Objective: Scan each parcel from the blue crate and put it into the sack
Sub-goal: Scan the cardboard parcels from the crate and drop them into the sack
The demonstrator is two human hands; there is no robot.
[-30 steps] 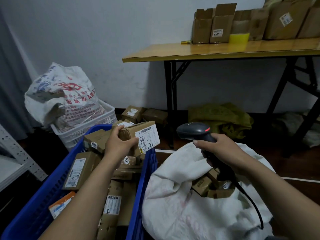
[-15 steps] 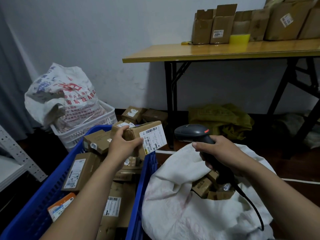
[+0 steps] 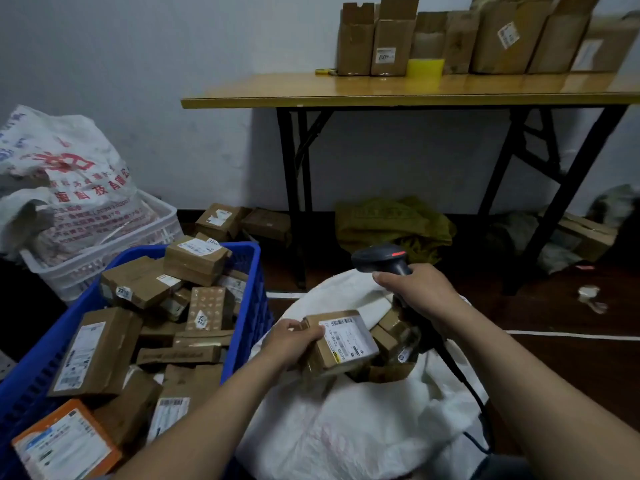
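Observation:
My left hand point(image 3: 292, 341) grips a small brown parcel point(image 3: 343, 341) with a white barcode label, held over the open mouth of the white sack point(image 3: 346, 427). Several brown parcels lie inside the sack's opening, to the right of the held one. My right hand point(image 3: 420, 289) holds a dark handheld scanner point(image 3: 379, 259) above the sack's far edge, with its cable trailing down to the right. The blue crate point(image 3: 247, 306) stands at the left, filled with several brown parcels and one orange-edged parcel point(image 3: 65, 445).
A white basket point(image 3: 104, 258) with a printed white bag point(image 3: 69, 181) stands behind the crate. A yellow-topped folding table point(image 3: 398, 91) carries several cardboard boxes against the wall. Loose boxes and a green sack point(image 3: 391, 223) lie on the dark floor beneath it.
My left hand has carried the parcel from above the crate, right and down, to the sack's opening. The scanner hand has stayed roughly in place.

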